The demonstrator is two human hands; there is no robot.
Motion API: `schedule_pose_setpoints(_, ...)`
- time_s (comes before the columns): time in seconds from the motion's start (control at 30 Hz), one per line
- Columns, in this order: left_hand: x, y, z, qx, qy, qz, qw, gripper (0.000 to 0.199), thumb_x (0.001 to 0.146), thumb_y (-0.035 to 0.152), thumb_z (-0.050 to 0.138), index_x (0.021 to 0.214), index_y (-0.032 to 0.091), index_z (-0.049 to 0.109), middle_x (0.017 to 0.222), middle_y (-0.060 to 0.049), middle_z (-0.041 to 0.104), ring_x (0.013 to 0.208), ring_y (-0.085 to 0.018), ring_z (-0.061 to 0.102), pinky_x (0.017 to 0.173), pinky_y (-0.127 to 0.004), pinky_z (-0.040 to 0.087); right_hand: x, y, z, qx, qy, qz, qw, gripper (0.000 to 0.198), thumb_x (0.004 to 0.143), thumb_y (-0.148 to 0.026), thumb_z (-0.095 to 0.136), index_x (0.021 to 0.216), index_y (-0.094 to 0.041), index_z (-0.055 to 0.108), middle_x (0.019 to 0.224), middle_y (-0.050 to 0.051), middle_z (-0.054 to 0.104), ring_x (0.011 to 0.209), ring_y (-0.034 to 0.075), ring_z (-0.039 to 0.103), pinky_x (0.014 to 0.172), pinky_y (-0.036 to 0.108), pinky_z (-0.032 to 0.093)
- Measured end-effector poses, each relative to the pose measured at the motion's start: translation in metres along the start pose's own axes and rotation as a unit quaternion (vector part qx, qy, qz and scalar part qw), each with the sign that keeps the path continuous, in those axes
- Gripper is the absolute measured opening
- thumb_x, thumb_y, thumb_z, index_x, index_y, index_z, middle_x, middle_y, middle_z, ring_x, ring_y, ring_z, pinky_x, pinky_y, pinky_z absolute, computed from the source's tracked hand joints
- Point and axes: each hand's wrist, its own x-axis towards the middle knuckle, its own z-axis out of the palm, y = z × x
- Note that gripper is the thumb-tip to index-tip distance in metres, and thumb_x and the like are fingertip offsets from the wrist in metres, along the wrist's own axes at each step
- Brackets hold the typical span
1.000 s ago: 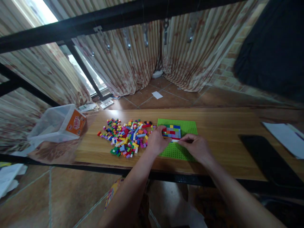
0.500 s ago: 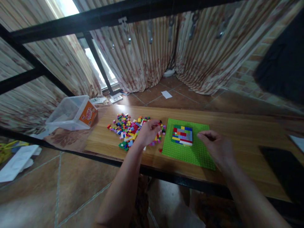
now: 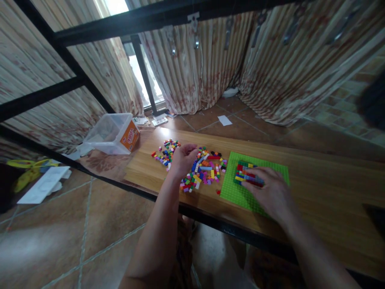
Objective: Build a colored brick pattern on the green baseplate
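On the green baseplate [image 3: 227, 186] sits a low rectangular block of joined toy bricks [image 3: 240, 171], in red, blue, yellow, white and green. My right hand [image 3: 272, 188] reaches over it from the right, fingers on top and thumb at the near side, gripping it and hiding its right part. My left hand [image 3: 182, 160] hovers over the left part of a pile of loose toy bricks [image 3: 207, 168]. Its fingers are curled, with the tips near the thumb; whether a small brick is between them cannot be made out. A red brick [image 3: 218, 192] lies beside the baseplate's left edge.
The wooden table [image 3: 319, 188] has a dark front edge. At its left end stands a clear plastic bin [image 3: 105, 134] with an orange label. A black flat object [image 3: 374, 216] lies at the right. Black metal bars [image 3: 156, 24] and curtains [image 3: 198, 72] are behind.
My right hand has moved left onto the brick block and closed around it. My left hand has shifted left over the pile. The camera view has turned left.
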Motion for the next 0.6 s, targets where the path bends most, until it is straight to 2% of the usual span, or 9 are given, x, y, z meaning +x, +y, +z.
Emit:
schedule_pose_setpoints(0.2, 0.001, -0.002, -0.004, 0.021, -0.011, 0.013, 1.0, 0.021, 0.073, 0.023, 0.064, 0.088, 0.011, 0.071, 0.075, -0.002, 0.068, 0.069, -0.012, 0.059, 0.063, -0.021, 0.045, -0.001, 0.022, -0.002, -0.014, -0.029, 0.003, 0.999, 0.031, 0.073, -0.042, 0.068, 0.1, -0.028, 0.07, 0.103, 0.008, 0.061, 0.097, 0.03, 0.056, 0.09, 0.051, 0.044)
schedule_pose_setpoints(0.4, 0.004, -0.013, -0.001, 0.046, -0.029, 0.045, 0.997, 0.021, 0.075, 0.023, 0.063, 0.091, 0.013, 0.072, 0.078, -0.003, 0.071, 0.072, -0.014, 0.062, 0.063, -0.021, 0.046, -0.001, 0.025, -0.003, 0.014, -0.047, 0.044, 0.998, 0.032, 0.076, -0.048, 0.064, 0.098, -0.025, 0.069, 0.11, 0.009, 0.058, 0.105, 0.029, 0.055, 0.096, 0.051, 0.041)
schedule_pose_setpoints(0.6, 0.005, -0.016, -0.002, 0.067, -0.036, 0.059, 0.995, 0.018, 0.077, 0.023, 0.061, 0.088, 0.014, 0.072, 0.078, -0.003, 0.071, 0.072, -0.014, 0.062, 0.062, -0.021, 0.046, 0.0, 0.025, -0.002, 0.045, -0.044, 0.083, 0.995, 0.033, 0.073, -0.048, 0.066, 0.096, -0.024, 0.07, 0.11, 0.009, 0.057, 0.105, 0.028, 0.055, 0.098, 0.05, 0.04)
